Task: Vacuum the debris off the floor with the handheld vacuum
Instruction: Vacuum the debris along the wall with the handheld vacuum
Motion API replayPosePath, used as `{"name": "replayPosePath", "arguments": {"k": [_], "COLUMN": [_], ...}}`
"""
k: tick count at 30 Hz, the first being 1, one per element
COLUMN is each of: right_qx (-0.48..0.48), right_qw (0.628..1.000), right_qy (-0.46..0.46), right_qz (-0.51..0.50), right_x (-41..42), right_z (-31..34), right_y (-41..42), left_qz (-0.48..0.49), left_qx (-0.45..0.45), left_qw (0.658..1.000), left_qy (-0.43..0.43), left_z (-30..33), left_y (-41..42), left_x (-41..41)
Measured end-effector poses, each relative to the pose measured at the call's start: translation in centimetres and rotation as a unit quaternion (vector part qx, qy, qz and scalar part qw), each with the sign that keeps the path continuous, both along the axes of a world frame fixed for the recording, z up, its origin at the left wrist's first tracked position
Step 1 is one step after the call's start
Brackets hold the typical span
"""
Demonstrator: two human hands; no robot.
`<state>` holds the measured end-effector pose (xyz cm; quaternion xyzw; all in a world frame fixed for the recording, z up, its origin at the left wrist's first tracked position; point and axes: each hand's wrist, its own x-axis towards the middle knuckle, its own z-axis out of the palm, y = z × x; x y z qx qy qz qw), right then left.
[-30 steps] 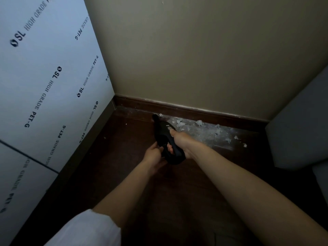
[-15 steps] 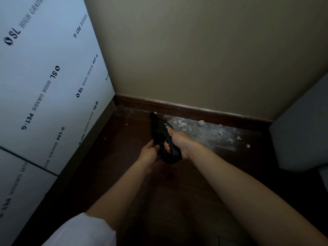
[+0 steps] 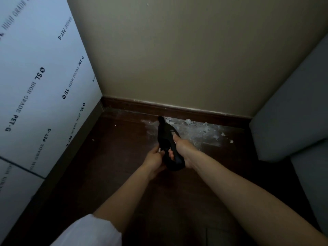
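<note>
1. Nearest the camera, a white sleeve (image 3: 88, 231) covers the upper part of the left arm at the bottom edge; both bare forearms reach forward and down over the dark wooden floor (image 3: 110, 157).
2. The left hand (image 3: 154, 159) sits against the left side of the handheld vacuum (image 3: 167, 139), its fingers curled onto the rear of the black body; how firmly they hold it cannot be told in the dim light.
3. The right hand (image 3: 182, 150) grips the vacuum's handle from the right, fingers wrapped round it and the thumb lying forward along the top, just behind a small round button.
4. The vacuum slants down and away from the person, its narrow nozzle at the far end, right at the left edge of the debris (image 3: 197, 130) and close to the baseboard (image 3: 177, 110).
5. The debris is a pale patch of dust and small whitish scraps on the floor, spreading rightward from the nozzle along the foot of the wall; a few loose scraps lie farther right, near a grey upholstered seat (image 3: 291, 112).
6. On the left stands a white panel (image 3: 44, 77) printed with "SL HIGH GRADE PET-G".
7. Farthest, a plain beige wall (image 3: 177, 50) rises above the baseboard.
</note>
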<state>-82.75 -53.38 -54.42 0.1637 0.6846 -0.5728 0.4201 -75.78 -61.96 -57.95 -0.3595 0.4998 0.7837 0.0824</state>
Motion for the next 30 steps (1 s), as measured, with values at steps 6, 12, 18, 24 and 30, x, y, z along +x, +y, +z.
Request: {"name": "replayPosePath", "arguments": {"k": [6, 12, 18, 24, 30], "right_qx": [-0.013, -0.016, -0.006, -0.007, -0.015], "right_qw": [1.000, 0.999, 0.998, 0.999, 1.000], "right_qy": [-0.010, -0.011, -0.003, -0.008, -0.020], "right_qz": [-0.023, -0.038, -0.055, -0.042, -0.006], "right_x": [0.2, -0.1, -0.2, -0.4, 0.6], "right_z": [0.0, 0.3, 0.5, 0.5, 0.2], "right_y": [0.9, 2.8, 4.8, 4.3, 1.2], "left_qz": [0.002, -0.030, -0.042, -0.024, 0.016], "left_qx": [0.000, -0.025, -0.029, -0.020, -0.031], "left_qw": [1.000, 0.999, 0.999, 0.999, 0.999], "left_qy": [-0.001, 0.000, -0.003, -0.011, -0.017], "left_z": [0.1, 0.3, -0.3, -0.6, -1.0], "left_y": [0.8, 2.3, 4.3, 4.0, 1.2], "left_x": [-0.2, -0.8, -1.5, -1.5, -0.1]}}
